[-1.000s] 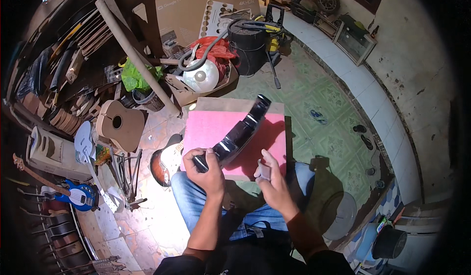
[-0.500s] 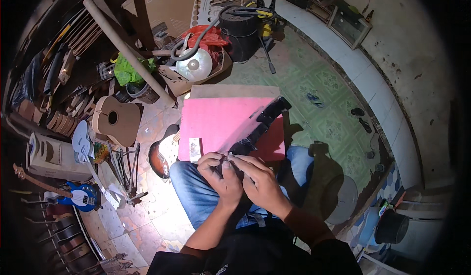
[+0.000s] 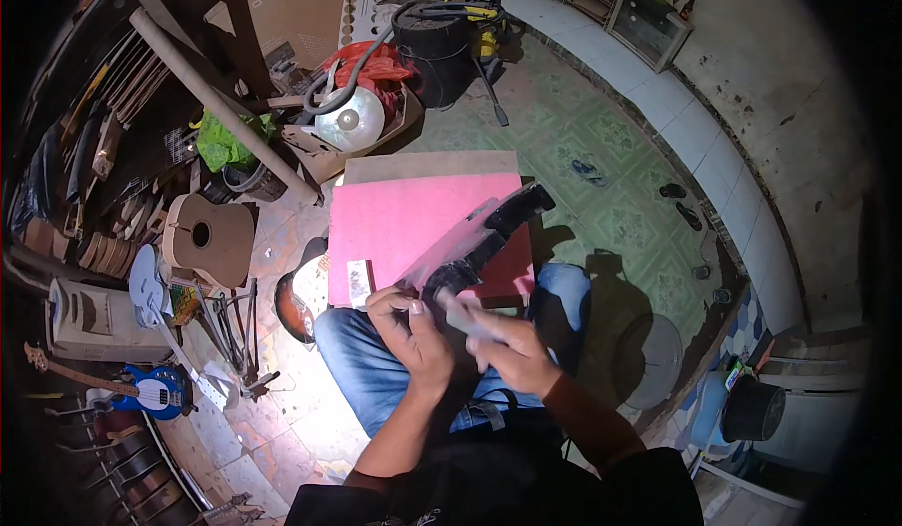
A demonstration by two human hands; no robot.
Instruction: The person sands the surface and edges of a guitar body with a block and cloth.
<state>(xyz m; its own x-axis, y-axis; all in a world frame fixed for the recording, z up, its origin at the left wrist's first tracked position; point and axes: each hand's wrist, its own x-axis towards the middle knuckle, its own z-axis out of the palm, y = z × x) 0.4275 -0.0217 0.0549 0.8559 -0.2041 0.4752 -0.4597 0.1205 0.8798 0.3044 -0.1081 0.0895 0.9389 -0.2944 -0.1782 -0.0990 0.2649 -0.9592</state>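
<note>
Across my lap lies a pink-topped board. A long black piece with a jagged edge and a dusty grey face slants over it, from my hands up to the far right. My left hand is closed at the near end of this piece, thumb up, fingers curled. My right hand, just beside it, pinches a small flat grey strip, smeared by motion; its exact kind is unclear. A small white box sits on the pink surface left of the hands.
At left stand an unfinished acoustic guitar body, a blue bass guitar and a leaning pole. A sunburst guitar body lies by my left knee. Beyond the board are a black bucket and a cardboard box. Sandals lie at right.
My right hand has drawn away from the left fingertips, down and right, and the grey strip now shows in it. My left hand stays closed at the black piece. The whole view has shifted slightly.
</note>
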